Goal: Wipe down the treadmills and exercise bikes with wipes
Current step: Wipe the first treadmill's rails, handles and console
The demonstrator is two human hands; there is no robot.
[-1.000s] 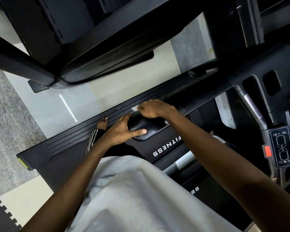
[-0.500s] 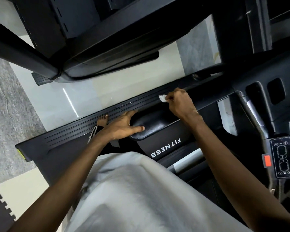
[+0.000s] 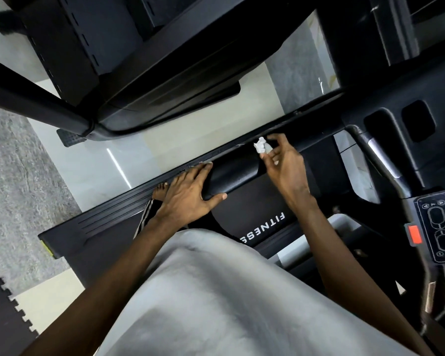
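Pale gym floor, left hand [image 3: 188,192] flat on treadmill handrail [image 3: 233,172], right hand [image 3: 284,160] grip pinching crumpled wipe [image 3: 261,145] at fingertips

The right hand [image 3: 284,163] now sits farther along the black handrail [image 3: 231,173] than a second ago, when it pressed on the rail right beside the left hand [image 3: 190,192]. It is lifted and turned, fingers loosened, pinching a crumpled white wipe [image 3: 261,145] at its fingertips. The wipe, earlier mostly hidden under the hand, now shows clearly. The gap between the two hands is wider.
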